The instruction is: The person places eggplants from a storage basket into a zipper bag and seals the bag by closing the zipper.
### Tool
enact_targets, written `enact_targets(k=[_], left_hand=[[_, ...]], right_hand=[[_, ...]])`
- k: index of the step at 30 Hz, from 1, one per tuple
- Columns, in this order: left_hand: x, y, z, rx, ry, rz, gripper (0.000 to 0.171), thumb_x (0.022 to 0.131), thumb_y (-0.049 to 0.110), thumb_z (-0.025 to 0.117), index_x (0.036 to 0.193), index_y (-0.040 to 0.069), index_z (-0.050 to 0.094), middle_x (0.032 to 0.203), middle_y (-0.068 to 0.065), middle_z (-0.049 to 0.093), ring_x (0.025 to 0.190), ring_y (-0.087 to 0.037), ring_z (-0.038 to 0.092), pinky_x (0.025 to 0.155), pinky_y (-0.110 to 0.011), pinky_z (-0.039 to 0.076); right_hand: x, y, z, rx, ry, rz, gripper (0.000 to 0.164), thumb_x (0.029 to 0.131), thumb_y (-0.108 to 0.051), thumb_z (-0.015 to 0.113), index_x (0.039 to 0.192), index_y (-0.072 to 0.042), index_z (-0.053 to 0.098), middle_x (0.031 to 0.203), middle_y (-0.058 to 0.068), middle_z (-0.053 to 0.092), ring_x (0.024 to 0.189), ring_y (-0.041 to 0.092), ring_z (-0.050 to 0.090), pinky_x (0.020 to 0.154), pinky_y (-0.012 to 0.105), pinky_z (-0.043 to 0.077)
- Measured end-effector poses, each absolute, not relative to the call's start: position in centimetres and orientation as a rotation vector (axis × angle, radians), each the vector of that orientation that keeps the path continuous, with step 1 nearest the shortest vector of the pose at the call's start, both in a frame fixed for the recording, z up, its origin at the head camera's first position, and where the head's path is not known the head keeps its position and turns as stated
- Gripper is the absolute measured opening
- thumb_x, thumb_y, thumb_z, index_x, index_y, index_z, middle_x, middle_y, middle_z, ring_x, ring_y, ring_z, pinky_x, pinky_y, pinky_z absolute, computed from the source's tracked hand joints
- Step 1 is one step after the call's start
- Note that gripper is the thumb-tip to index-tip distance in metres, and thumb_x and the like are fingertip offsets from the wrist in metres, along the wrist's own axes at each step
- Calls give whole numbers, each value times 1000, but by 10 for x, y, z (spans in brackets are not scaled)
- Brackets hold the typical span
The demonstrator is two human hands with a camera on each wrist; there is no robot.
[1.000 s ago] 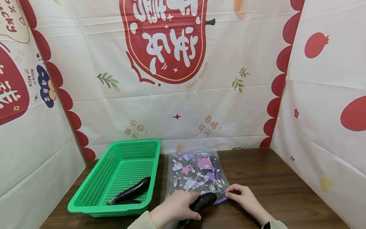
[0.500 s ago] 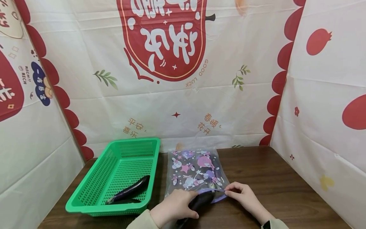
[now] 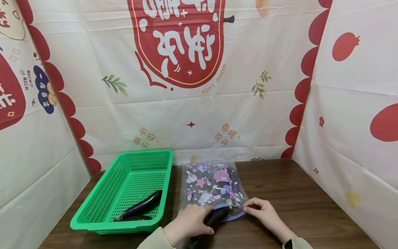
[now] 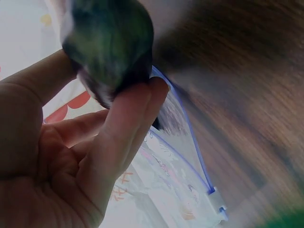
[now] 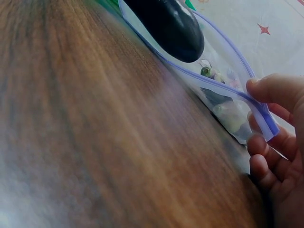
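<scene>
My left hand (image 3: 192, 221) grips a dark purple eggplant (image 3: 215, 217) around its stem half. The eggplant's rounded end (image 5: 183, 42) sits within the mouth of a clear zip bag (image 3: 209, 185) printed with pink and purple cartoons. Between thumb and fingers, my right hand (image 3: 265, 216) pinches the right corner of the bag's purple zip edge (image 5: 223, 85), and the mouth gapes. Inside the bag, a green stem end (image 5: 205, 71) shows through the opening. The left wrist view shows a white zip slider (image 4: 217, 200) at the opposite corner.
Left of the bag stands a green plastic basket (image 3: 116, 226). In its near right corner lies an eggplant (image 3: 143, 205), with another dark one (image 3: 135, 218) partly hidden beside it. The brown wooden table (image 3: 280, 183) meets printed cloth walls (image 3: 174, 117) at the back and sides.
The eggplant's rounded end has gone from over the zip edge to just inside the bag's mouth, with the purple edge now arching above it. My right hand keeps its pinch.
</scene>
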State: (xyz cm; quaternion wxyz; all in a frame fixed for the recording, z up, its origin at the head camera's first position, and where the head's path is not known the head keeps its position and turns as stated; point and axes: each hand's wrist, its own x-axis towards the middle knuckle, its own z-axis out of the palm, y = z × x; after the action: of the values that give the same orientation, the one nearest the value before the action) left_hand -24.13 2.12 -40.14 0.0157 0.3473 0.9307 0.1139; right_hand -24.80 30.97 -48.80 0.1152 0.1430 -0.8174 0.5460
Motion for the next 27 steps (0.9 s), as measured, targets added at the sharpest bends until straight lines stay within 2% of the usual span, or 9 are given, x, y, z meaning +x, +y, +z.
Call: enact_targets(k=[9, 27], left_hand=[[-244, 22, -407, 996, 2898, 397, 60, 73, 42, 81, 125, 17, 64, 103, 0, 70, 88, -19, 65, 73, -34, 51], [-244, 23, -418, 938, 2951, 521, 55, 70, 41, 82, 117, 17, 67, 98, -3, 71, 85, -24, 66, 71, -37, 51]], right_hand=[[-249, 310, -487, 410, -2426, 1605, 8, 85, -12, 73, 89, -5, 72, 85, 1, 68, 77, 5, 57, 67, 24, 47], [-247, 310, -488, 427, -2423, 1589, 7, 86, -10, 72, 88, -4, 72, 83, 0, 67, 75, 4, 57, 66, 24, 46]])
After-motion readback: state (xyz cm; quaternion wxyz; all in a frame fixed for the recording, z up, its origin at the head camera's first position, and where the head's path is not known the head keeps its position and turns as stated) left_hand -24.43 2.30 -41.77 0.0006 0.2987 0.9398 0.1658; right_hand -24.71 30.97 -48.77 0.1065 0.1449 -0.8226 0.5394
